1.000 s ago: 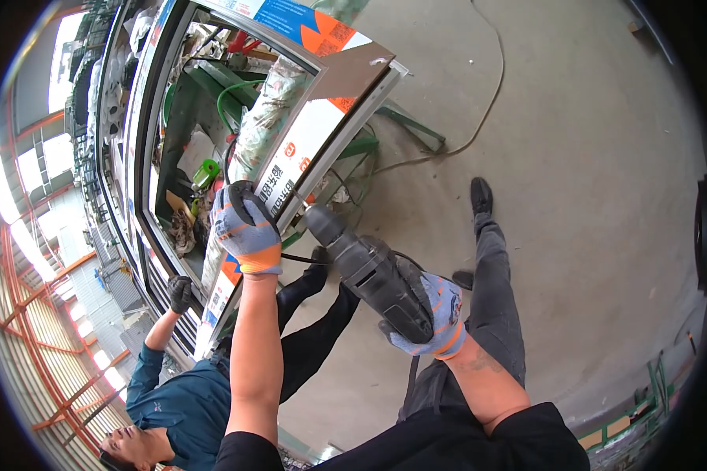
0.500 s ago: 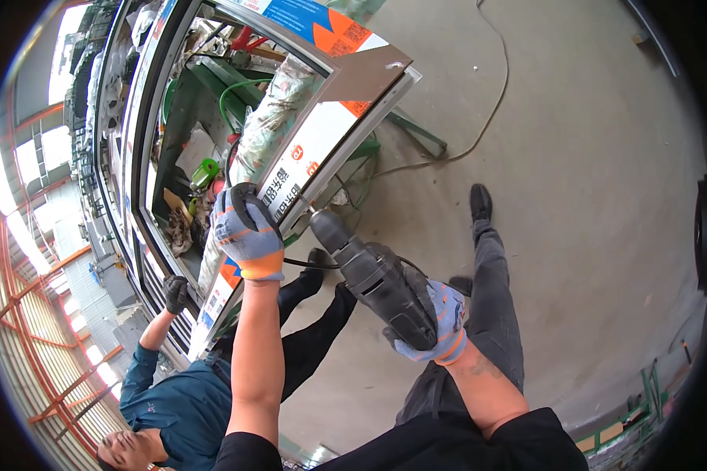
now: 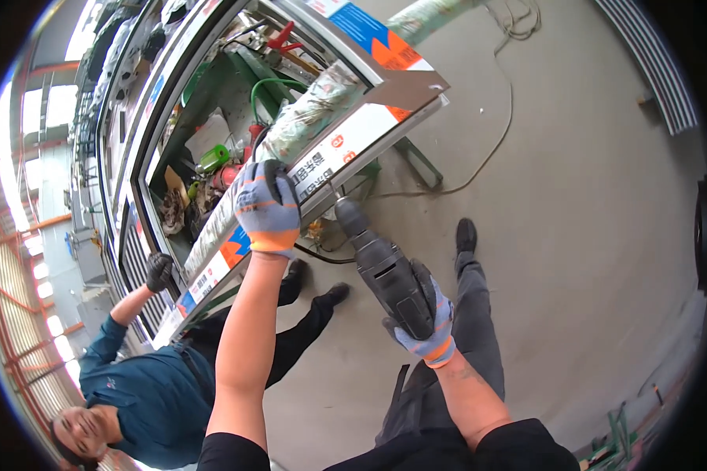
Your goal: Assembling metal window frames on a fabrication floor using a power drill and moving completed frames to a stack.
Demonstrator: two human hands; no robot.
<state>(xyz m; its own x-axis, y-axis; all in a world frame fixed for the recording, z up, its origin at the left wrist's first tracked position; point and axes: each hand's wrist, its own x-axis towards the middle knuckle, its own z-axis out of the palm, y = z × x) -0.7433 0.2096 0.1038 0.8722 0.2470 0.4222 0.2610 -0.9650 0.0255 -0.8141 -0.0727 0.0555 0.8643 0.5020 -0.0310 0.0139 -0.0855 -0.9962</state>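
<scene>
My right hand [image 3: 432,323], in a grey-and-orange work glove, is closed round the rear of a black power drill [image 3: 389,275]. The drill's chuck points up and left, and its thin bit reaches the outer side of a metal window frame [image 3: 361,133]. Whether the bit has entered the metal is too small to tell. My left hand [image 3: 267,206], gloved alike, grips the same frame member a little left of the bit, its fingers curled over the top. White, blue and orange protective film covers the frame's face.
A co-worker's black-gloved hand [image 3: 159,272] rests on the frame at the left. Inside the frame, a plastic-wrapped roll [image 3: 314,110] lies above a cluttered green bench [image 3: 251,74]. A cable [image 3: 479,169] trails over the floor, and ribbed metal profiles [image 3: 652,67] stand far right.
The view has shifted, so the frame sits further right and lower. Both hands keep their grip, and the drill bit stays by the frame's outer side.
</scene>
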